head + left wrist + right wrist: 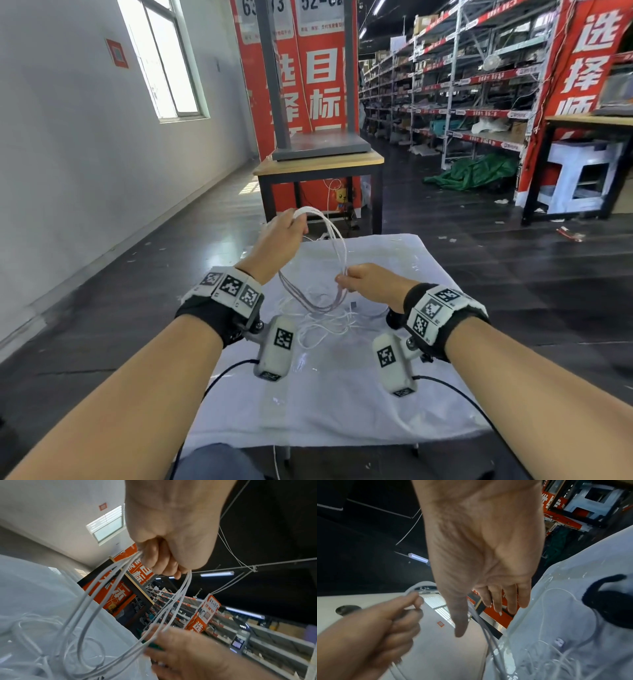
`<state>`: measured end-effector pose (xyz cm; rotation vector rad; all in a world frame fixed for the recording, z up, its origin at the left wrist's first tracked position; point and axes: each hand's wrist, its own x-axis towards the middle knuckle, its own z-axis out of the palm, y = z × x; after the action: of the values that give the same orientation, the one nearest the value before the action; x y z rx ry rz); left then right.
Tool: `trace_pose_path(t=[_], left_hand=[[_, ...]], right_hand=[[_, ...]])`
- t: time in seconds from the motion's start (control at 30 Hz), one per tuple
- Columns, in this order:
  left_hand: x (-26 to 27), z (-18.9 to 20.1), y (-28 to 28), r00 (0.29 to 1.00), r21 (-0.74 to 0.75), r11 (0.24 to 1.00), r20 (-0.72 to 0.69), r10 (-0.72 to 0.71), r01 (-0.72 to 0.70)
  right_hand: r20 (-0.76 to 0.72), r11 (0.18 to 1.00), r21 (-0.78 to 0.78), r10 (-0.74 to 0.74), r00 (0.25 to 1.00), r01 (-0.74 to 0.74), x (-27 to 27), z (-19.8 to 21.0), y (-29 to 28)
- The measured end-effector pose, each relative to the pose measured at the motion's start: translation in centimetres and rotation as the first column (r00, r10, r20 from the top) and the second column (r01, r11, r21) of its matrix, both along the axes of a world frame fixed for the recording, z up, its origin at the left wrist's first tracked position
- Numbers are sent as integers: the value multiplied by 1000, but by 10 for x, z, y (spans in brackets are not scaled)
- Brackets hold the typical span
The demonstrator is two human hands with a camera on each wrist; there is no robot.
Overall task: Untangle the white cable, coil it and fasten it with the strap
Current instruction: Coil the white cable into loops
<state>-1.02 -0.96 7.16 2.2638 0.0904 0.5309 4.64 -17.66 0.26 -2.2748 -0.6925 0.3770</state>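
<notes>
Over on the left, the left hand (281,240) is raised above the far edge of the surface (342,404), its fingers (154,558) clenched round the top of several gathered loops of the white cable (329,236). The loops hang from that fist in a long oval, their bottom bend sagging low over the white cloth. The coil is only part made, so if that fist slackens, the turns could slide apart and spill back onto the pile.

Moving to the middle, the rest of the cable lies in a loose tangle (322,329) on the cloth beneath the hands. That's the real hazard: pull the next length up too briskly and a crossing strand may snag, cinch into a knot, or drag the whole heap along.

To the right, the right hand (370,284) meets the loops on their near side. Its thumb and forefinger seem to pinch the strands lightly while the other fingers (510,599) hang straight and relaxed. A pinch that light may let one strand escape and leave the turns uneven.

Furthest right, on the cloth by the right wrist, lies a dark curved piece, likely the strap (606,597). It's apart from the coil, so reaching for it means freeing a hand, and the loops could spring open.
</notes>
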Motion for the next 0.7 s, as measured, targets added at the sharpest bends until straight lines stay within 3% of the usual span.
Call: trace_pose_path(t=[0.07, 0.17, 0.23, 0.3, 0.43, 0.7], left_hand=[[0, -5, -6, 999, 265, 963, 12, -52, 47], [2, -13, -7, 989, 381, 912, -53, -141, 151], [1, -17, -8, 974, 426, 876, -91, -209, 228], [0, -20, -8, 960, 446, 851, -100, -260, 277], [1, -23, -3, 955, 478, 827, -135, -263, 295], [3, -40, 4, 923, 426, 820, -130, -362, 382]], right_hand=[[23, 997, -74, -4, 1000, 5, 3, 5, -1], [-84, 969, 248, 44, 996, -22, 0, 27, -3], [-61, 922, 376, 123, 991, -91, -4, 39, -4], [-83, 899, 429, 133, 988, -85, -10, 46, -4], [-349, 869, 495, 222, 910, -22, -19, 45, -6], [-546, 808, 588, 362, 756, 37, -20, 46, -3]])
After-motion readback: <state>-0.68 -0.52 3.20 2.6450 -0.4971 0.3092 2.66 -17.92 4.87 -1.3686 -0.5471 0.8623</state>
